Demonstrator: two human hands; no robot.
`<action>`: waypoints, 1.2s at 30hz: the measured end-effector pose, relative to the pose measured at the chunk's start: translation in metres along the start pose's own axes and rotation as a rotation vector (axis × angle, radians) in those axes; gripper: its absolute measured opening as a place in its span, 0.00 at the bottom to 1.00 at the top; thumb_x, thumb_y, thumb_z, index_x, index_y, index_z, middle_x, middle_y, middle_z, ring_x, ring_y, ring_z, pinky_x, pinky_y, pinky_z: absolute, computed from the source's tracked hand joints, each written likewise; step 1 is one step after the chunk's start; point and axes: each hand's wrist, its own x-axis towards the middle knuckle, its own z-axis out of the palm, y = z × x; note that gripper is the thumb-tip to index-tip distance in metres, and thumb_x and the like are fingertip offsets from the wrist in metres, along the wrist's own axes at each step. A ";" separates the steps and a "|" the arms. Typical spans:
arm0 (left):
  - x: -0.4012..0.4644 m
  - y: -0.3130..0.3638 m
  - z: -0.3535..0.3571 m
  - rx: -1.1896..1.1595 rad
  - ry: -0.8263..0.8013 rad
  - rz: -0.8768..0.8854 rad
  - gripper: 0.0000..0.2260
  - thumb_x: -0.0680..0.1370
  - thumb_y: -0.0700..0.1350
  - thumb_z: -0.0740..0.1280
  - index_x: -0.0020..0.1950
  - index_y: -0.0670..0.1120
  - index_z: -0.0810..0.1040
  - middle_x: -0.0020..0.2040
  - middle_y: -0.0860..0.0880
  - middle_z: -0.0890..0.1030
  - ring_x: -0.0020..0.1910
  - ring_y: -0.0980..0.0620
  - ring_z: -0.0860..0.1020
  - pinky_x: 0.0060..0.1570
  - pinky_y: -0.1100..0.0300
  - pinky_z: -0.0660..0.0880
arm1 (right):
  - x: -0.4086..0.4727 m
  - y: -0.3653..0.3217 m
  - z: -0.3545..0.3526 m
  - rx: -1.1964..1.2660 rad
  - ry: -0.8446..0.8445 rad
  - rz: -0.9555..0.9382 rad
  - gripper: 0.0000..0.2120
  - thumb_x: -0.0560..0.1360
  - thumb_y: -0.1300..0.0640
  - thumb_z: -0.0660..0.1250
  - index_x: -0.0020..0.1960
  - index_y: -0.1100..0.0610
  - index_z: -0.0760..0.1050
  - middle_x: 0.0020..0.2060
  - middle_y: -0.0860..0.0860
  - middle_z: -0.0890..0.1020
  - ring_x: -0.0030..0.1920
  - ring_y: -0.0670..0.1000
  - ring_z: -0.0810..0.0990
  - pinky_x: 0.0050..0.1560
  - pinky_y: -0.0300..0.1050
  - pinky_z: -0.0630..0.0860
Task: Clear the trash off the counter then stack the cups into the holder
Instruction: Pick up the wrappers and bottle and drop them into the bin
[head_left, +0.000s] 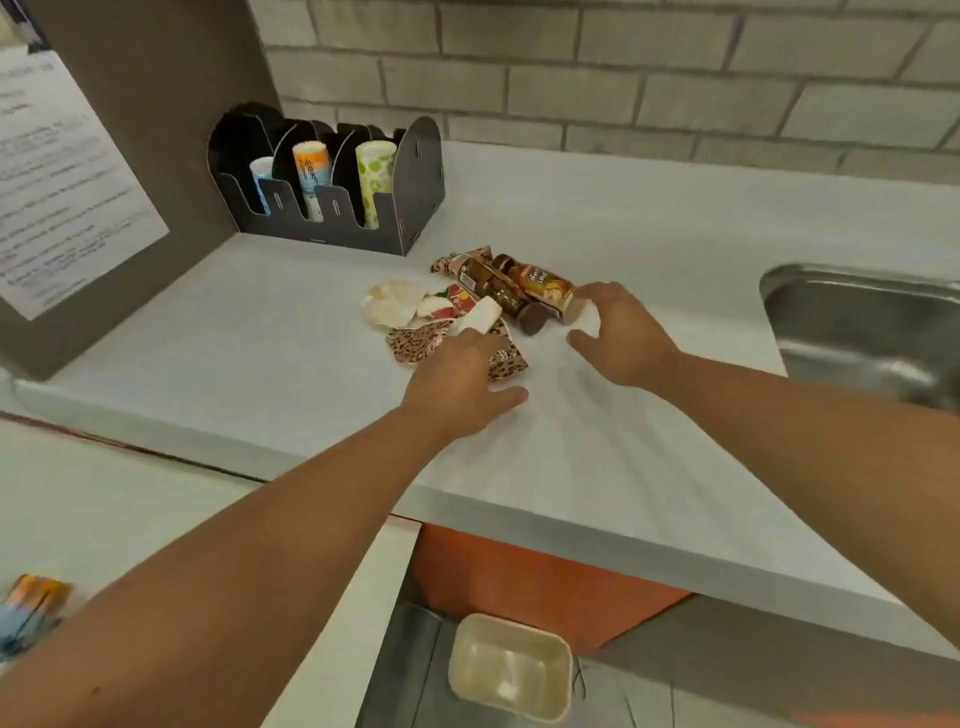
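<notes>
At mid-frame, the left hand (457, 387) lies spread, fingers on a leopard-print wrapper (415, 340). The right hand (621, 335), fingers relaxed, touches the end of a small bottle (543, 286) in the trash pile. Upper left, the black holder (332, 182) contains three cups (375, 179) on the counter (623, 218).

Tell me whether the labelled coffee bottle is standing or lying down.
Lying down. The coffee bottle rests on its side on the counter, dark cap end away from the right hand.
</notes>
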 end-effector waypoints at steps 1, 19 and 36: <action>0.006 -0.001 0.008 0.042 0.005 0.009 0.29 0.72 0.62 0.70 0.70 0.50 0.72 0.68 0.46 0.73 0.67 0.45 0.70 0.62 0.49 0.72 | 0.010 0.002 0.004 0.023 0.040 0.005 0.23 0.75 0.54 0.67 0.68 0.57 0.69 0.64 0.57 0.73 0.63 0.58 0.72 0.61 0.51 0.72; 0.024 0.003 0.030 -0.139 0.456 -0.018 0.06 0.79 0.46 0.62 0.44 0.45 0.69 0.40 0.51 0.72 0.41 0.51 0.70 0.37 0.58 0.64 | 0.053 0.015 0.035 0.334 0.287 0.217 0.22 0.79 0.52 0.59 0.70 0.59 0.64 0.63 0.59 0.70 0.60 0.58 0.73 0.57 0.45 0.70; -0.144 0.048 0.011 -0.454 0.800 -0.084 0.10 0.74 0.38 0.58 0.50 0.43 0.76 0.30 0.52 0.73 0.29 0.55 0.71 0.27 0.61 0.64 | -0.179 -0.054 -0.043 0.122 0.289 -0.218 0.19 0.64 0.44 0.57 0.51 0.53 0.66 0.37 0.46 0.76 0.33 0.49 0.74 0.32 0.41 0.68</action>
